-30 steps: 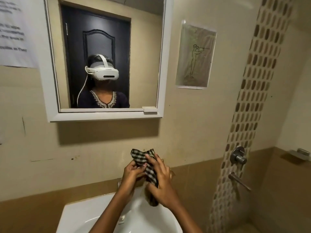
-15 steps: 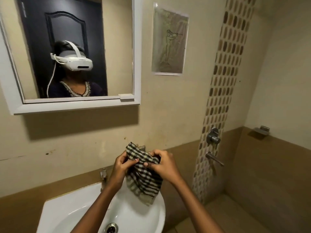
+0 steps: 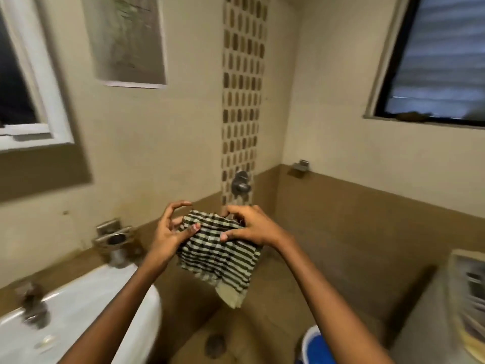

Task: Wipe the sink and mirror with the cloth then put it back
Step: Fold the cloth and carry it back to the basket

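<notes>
Swinging right, my view has left the mirror almost behind — half a second ago it filled the upper left, now only its white frame shows at the left edge. The sink has slid to the lower left corner, and a window has come into sight on the right wall.

The cloth has come with me. It hangs in the air between my hands, right of the sink and no longer over the basin, above the floor. It was bunched a moment ago; now it is spread wider, its lower corner dangling free.

My left hand pinches the cloth's left edge with the thumb, the other fingers curled loose above it. My right hand grips the top right edge, fingers closed over the fabric.

I judge the wiping is finished and I am on the last step — turning to put the cloth back. Where it belongs I cannot tell; the blur hides much of the right side.
</notes>
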The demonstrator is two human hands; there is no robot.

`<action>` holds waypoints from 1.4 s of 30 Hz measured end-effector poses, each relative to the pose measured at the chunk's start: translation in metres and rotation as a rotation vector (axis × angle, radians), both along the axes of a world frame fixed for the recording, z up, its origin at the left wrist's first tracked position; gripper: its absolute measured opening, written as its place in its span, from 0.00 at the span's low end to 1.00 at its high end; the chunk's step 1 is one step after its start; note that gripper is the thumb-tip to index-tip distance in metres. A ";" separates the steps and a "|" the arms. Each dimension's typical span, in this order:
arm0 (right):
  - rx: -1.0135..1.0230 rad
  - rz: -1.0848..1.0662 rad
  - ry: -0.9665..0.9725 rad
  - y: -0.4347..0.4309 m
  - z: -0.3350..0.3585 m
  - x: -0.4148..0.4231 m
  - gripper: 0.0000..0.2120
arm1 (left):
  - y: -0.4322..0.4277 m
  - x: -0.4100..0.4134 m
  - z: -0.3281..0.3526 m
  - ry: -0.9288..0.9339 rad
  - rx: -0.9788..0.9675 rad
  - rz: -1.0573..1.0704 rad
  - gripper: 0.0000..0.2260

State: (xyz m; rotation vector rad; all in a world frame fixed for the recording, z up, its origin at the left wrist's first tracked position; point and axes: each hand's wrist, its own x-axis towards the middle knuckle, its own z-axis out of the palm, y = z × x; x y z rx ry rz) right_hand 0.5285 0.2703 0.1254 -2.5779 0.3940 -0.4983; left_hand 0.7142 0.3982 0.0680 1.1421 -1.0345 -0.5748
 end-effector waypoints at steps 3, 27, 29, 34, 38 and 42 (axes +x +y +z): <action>0.042 -0.129 0.126 -0.046 0.001 -0.088 0.25 | -0.061 -0.071 -0.007 -0.138 -0.060 0.014 0.17; 0.128 -1.356 -0.453 -0.163 -0.060 -0.715 0.12 | -0.397 -0.658 -0.043 -0.766 0.037 -1.097 0.42; 0.067 -1.403 -0.475 -0.177 -0.067 -0.732 0.08 | -0.421 -0.684 -0.040 -0.847 0.038 -1.120 0.43; 0.003 -1.600 -0.467 -0.211 -0.084 -0.755 0.04 | -0.457 -0.732 -0.041 -0.992 0.041 -1.066 0.43; 0.157 -1.573 -0.257 -0.219 -0.094 -0.759 0.10 | -0.466 -0.749 -0.057 -1.263 0.144 -0.902 0.35; 0.292 -1.434 0.233 -0.216 -0.099 -0.750 0.26 | -0.465 -0.746 -0.071 -1.527 0.093 -0.710 0.19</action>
